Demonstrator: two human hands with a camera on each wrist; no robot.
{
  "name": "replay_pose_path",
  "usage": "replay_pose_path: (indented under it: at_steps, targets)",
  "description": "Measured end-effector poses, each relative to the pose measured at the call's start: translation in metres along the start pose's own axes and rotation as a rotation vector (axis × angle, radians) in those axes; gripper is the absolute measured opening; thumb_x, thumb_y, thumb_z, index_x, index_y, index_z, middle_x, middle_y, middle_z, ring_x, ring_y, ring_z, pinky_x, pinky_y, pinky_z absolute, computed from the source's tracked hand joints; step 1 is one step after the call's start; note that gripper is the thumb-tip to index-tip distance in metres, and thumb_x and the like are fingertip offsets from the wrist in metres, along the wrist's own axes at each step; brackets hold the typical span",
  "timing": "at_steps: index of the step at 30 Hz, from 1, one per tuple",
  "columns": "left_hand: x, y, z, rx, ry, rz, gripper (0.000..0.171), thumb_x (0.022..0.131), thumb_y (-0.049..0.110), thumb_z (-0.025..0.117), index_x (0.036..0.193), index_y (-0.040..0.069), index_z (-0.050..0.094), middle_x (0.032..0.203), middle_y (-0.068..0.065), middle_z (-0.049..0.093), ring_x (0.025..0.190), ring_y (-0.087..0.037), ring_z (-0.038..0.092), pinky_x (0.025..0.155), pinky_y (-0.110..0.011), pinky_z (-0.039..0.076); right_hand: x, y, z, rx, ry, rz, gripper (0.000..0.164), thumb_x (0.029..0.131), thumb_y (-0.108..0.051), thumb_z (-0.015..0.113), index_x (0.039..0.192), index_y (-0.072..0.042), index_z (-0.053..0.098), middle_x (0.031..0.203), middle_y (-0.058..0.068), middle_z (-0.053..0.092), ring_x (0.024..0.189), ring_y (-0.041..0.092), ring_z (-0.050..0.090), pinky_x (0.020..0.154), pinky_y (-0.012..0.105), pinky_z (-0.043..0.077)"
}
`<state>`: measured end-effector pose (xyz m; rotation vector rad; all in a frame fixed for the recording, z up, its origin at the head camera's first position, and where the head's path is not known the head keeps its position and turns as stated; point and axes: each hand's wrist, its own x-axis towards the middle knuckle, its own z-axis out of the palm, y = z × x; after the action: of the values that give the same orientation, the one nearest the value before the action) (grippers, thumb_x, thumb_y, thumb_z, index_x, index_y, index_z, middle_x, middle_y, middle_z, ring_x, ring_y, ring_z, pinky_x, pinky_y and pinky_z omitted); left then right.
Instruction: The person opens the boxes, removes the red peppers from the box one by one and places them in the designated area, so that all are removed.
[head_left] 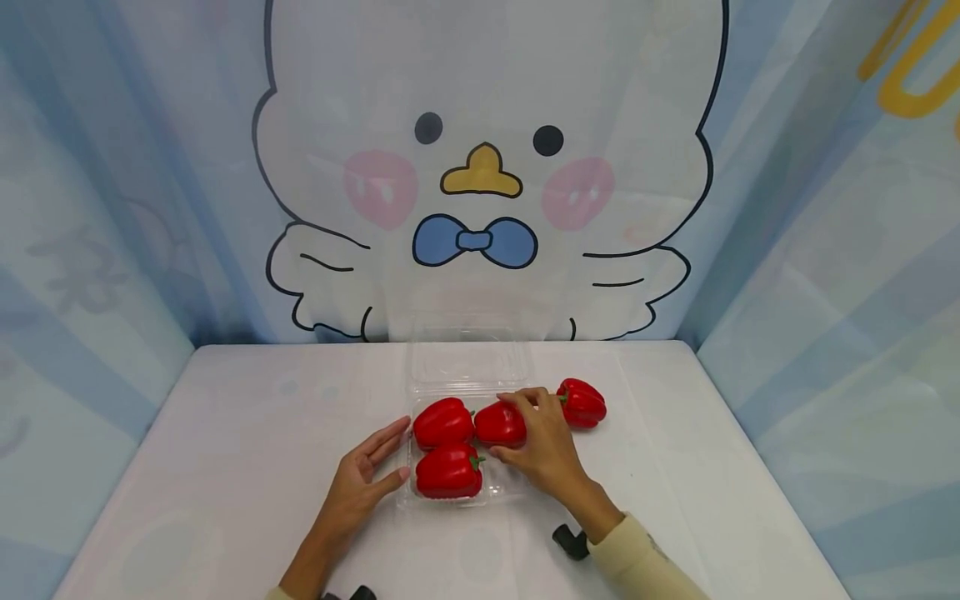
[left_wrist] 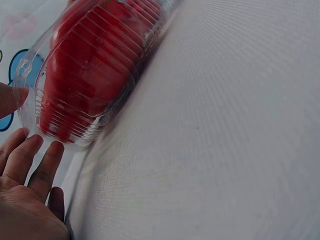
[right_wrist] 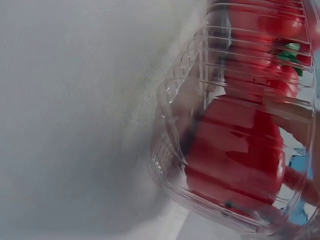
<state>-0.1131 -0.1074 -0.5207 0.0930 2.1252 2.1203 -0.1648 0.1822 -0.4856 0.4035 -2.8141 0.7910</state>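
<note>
A clear plastic clamshell container lies with its lid folded back. Two red bell peppers, one at the back and one at the front, fill its left side. My right hand grips a third red bell pepper at the back right of the container, thumb and fingers on either side. Through the ribbed wall in the right wrist view, this bell pepper shows large. My left hand has its fingers extended, fingertips right at the container's left rim.
Another red bell pepper lies on the white tabletop, right of the container. Behind the table hangs a curtain with a cartoon bird, and curtains flank both sides. A black device sits at the right wrist.
</note>
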Motion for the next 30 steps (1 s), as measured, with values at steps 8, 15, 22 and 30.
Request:
replay_pose_path:
  at_steps: [8,15,22,30]
  targets:
    - [-0.001,0.001,0.001,0.0,0.012,-0.006,0.071,0.096,0.015,0.079,0.159,0.016,0.048,0.165,-0.002,0.05,0.158,-0.024,0.041,0.121,-0.029,0.038,0.006,0.0,0.005,-0.12,-0.011,-0.05,0.078,0.07,-0.027,0.101,0.14,-0.021,0.068,0.14,0.01,0.062,0.129,0.03,0.052,0.097,0.047,0.064]
    - [0.001,-0.004,-0.002,-0.012,0.007,0.015,0.07,0.096,0.015,0.08,0.159,0.016,0.049,0.164,-0.001,0.051,0.157,-0.02,0.043,0.118,-0.018,0.04,0.004,-0.006,-0.002,-0.082,0.049,-0.076,0.072,0.068,-0.018,0.102,0.134,-0.016,0.072,0.134,0.013,0.063,0.125,0.032,0.054,0.094,0.049,0.065]
    - [0.004,-0.01,-0.004,-0.024,-0.008,0.039,0.07,0.095,0.014,0.08,0.159,0.018,0.049,0.164,-0.001,0.052,0.15,-0.003,0.049,0.113,-0.01,0.041,0.002,-0.01,-0.011,-0.048,0.089,-0.068,0.076,0.065,-0.015,0.103,0.134,-0.016,0.07,0.134,0.013,0.063,0.128,0.033,0.054,0.094,0.05,0.065]
    - [0.004,-0.01,-0.003,-0.027,-0.012,0.037,0.07,0.096,0.013,0.079,0.159,0.018,0.049,0.164,-0.001,0.051,0.155,-0.015,0.045,0.113,-0.01,0.041,0.0,-0.014,-0.026,0.0,0.118,-0.047,0.079,0.064,-0.012,0.103,0.135,-0.017,0.069,0.135,0.013,0.063,0.129,0.034,0.054,0.089,0.05,0.066]
